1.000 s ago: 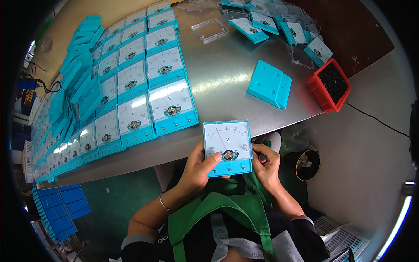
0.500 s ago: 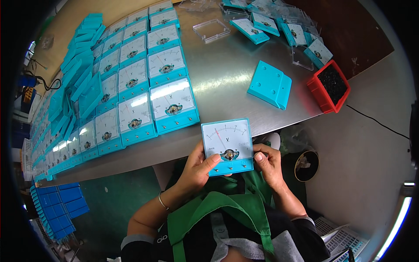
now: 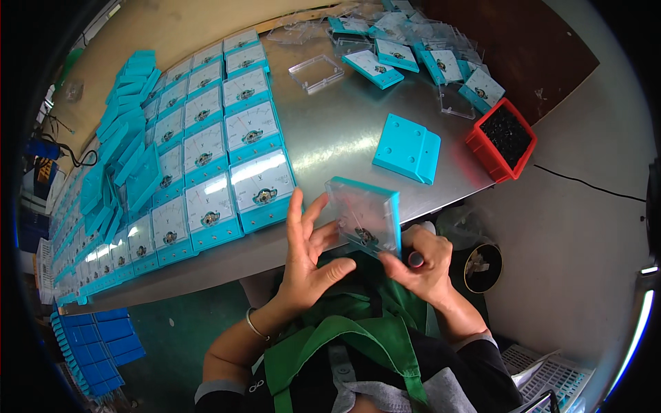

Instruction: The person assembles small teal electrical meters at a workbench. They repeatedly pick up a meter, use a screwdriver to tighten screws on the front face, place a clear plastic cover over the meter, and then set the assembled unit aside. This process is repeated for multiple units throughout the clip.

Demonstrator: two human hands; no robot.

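Blue bins [image 3: 103, 344] lower left; black cable [image 3: 592, 187] across pale wall [image 3: 564, 241]; round bin [image 3: 486, 281], white crate [image 3: 561, 378] lower right.

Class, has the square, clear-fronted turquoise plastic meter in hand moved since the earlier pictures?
Yes. Judged against the stationary turquoise plastic case on the grey metal table, the meter has moved forward and rightward, and tilted.

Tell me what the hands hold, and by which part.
The right hand holds the meter by its lower right corner and curls around a red-ended object; whether the left hand touches the meter is unclear.
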